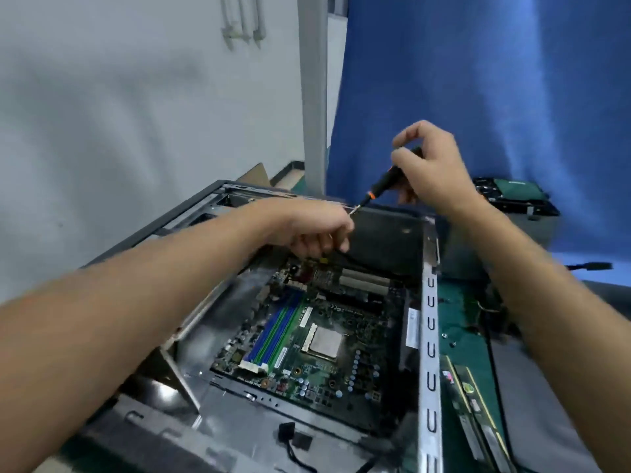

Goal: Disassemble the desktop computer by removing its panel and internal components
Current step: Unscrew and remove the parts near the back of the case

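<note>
Open desktop case (430,336) at centre on green surface (461,336), panel off. Motherboard (362,322) not yet out: cooler gone, memory slots bare. Black power-supply box (386,233) at 12 o'clock, probably next. Right hand (433,169) gripping screwdriver (386,180) handle. Left hand (317,230) fingers curled at shaft tip, grip unclear. Removed memory modules (478,421) at 4 o'clock. Tight against far case rim; free room above only.

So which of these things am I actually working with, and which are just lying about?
Job in hand: case, motherboard, screwdriver, right hand gripping it, left hand by its tip.
Lying about, right of the case: memory sticks, screws, cable, green-topped part.
</note>
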